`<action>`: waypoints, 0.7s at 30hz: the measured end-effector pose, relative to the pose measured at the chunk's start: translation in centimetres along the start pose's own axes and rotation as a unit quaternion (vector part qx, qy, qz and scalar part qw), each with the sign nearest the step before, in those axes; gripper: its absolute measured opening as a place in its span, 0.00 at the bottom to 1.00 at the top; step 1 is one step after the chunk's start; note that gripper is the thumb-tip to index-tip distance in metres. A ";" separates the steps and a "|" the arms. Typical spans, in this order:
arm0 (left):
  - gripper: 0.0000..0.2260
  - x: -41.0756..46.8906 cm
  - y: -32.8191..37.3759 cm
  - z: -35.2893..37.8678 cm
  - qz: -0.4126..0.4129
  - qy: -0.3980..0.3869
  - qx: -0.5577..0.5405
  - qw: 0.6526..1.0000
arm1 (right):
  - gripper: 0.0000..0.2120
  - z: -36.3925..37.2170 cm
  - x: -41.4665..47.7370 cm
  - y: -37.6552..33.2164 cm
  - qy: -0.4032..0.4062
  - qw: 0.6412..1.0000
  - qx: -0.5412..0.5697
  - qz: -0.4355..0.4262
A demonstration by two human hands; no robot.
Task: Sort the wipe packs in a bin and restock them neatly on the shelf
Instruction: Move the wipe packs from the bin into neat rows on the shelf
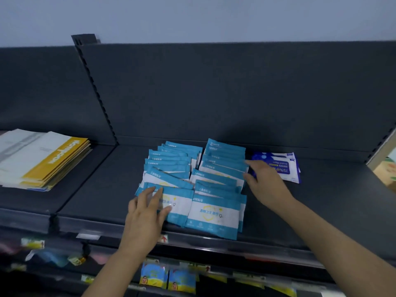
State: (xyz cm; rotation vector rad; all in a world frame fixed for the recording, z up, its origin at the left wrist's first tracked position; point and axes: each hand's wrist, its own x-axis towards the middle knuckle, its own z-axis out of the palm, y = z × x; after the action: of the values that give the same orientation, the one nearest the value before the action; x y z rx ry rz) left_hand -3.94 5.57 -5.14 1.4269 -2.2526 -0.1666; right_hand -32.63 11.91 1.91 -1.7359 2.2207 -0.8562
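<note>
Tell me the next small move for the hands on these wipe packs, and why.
Probably nudge the left row straight with the left hand, whose fingers rest on its tilted front pack. That row fans out crookedly on the shelf, while the right row, touched at its edge by the right hand, lies straighter.

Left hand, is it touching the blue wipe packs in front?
Touching. Head view: the left hand lays its fingers on the front left blue wipe pack.
</note>
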 end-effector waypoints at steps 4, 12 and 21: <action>0.26 -0.2 -2.1 -0.7 0.021 -0.020 -0.027 0.999 | 0.22 2.9 -2.3 -7.0 -0.084 0.995 0.007 -0.054; 0.30 0.5 -5.3 -2.9 -0.031 -0.082 -0.149 0.985 | 0.25 10.7 -3.7 -12.0 -0.132 0.976 -0.157 -0.077; 0.30 2.3 -6.6 -3.7 -0.021 -0.130 -0.209 0.969 | 0.24 12.8 -1.9 -13.7 -0.088 0.977 -0.184 -0.059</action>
State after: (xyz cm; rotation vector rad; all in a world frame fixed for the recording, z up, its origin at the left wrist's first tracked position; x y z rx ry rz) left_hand 2.30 1.06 -3.40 1.2785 -2.2088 -0.8346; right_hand -14.53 7.61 -1.38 -2.0288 2.2816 -0.3024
